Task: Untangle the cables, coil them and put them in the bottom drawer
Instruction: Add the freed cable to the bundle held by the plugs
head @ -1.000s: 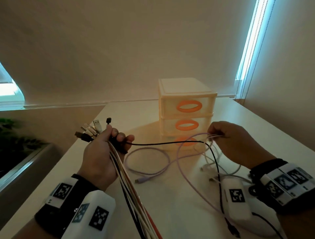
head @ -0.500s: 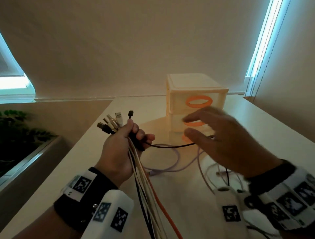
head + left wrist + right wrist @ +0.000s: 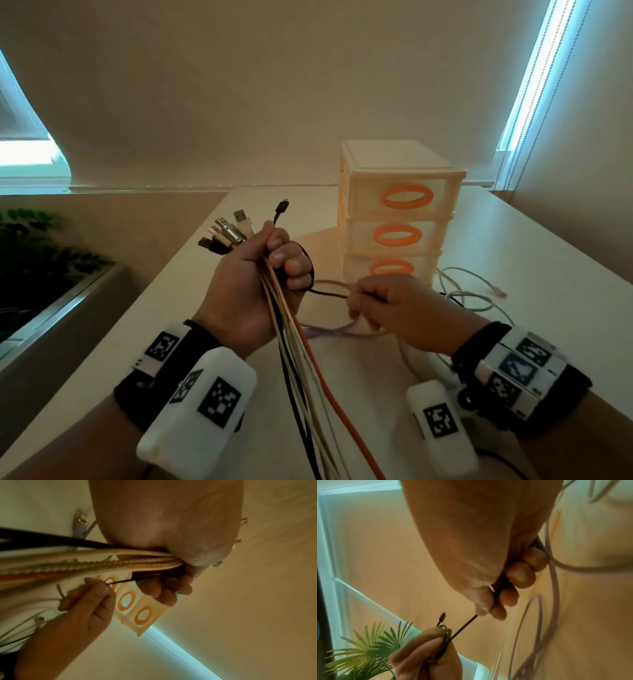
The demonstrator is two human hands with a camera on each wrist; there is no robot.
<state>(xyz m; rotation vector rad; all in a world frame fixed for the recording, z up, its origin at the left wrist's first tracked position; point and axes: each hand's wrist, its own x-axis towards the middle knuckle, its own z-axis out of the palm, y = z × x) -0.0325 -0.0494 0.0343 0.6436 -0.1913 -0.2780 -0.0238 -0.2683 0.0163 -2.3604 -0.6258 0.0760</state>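
left hand [image 3: 255, 284] grip: clenched on cable bundle [image 3: 294, 346] | right hand [image 3: 394, 313] grip: pinching black cable [image 3: 327, 293] | both before drawer unit [image 3: 394, 219]

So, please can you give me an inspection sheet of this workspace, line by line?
Surface: white table, partly covered by cables.
Job's things: drawer unit, three drawers, all closed.
Clutter: nothing seen.
Hands: left hand grips cable bundle; right hand pinches thin black cable.
Cables: lilac cable and grey cable loose on table.
Surroundings: plant left; window blinds.
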